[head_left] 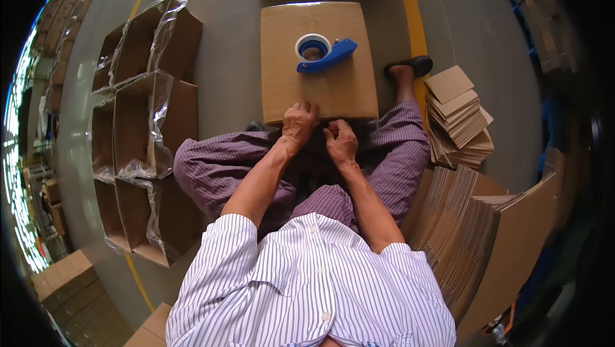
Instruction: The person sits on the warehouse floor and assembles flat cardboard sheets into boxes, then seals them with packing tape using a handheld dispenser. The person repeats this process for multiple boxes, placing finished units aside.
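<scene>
Sealing step, seemingly: both hands, left hand (299,124) and right hand (341,142), fingers curled, press the near edge of the closed cardboard box (318,84) between the knees on the floor, so next likely needs the blue tape dispenser (323,53) lying atop the box.
</scene>
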The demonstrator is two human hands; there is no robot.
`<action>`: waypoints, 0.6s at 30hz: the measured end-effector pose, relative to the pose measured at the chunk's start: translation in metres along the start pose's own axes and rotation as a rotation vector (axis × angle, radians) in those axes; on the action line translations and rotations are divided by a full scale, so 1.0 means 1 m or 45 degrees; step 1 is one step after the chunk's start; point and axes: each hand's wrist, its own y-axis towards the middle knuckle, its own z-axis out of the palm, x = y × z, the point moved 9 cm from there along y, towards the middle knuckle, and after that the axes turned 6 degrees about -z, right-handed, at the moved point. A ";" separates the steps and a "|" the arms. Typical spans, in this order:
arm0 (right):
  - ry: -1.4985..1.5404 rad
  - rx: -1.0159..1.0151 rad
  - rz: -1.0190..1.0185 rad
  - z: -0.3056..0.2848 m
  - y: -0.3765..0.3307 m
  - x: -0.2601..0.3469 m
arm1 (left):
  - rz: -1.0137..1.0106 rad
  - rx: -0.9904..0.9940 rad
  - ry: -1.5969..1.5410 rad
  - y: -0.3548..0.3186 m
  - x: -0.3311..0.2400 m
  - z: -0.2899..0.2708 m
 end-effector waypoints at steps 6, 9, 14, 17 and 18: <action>-0.422 0.224 -0.684 -0.007 0.046 0.028 | 0.157 -0.003 -0.080 0.007 0.000 -0.013; -0.479 0.224 -0.805 -0.026 0.049 0.022 | 0.019 -0.001 -0.134 -0.004 0.036 -0.028; -0.556 0.086 -0.759 -0.072 0.048 -0.002 | -0.375 0.049 -0.226 -0.035 0.113 -0.037; -0.458 0.013 -0.569 -0.090 0.048 -0.036 | -0.546 0.002 -0.571 -0.051 0.143 -0.030; -0.347 -0.015 -0.473 -0.096 0.047 -0.059 | -0.635 0.093 -0.679 -0.051 0.146 -0.018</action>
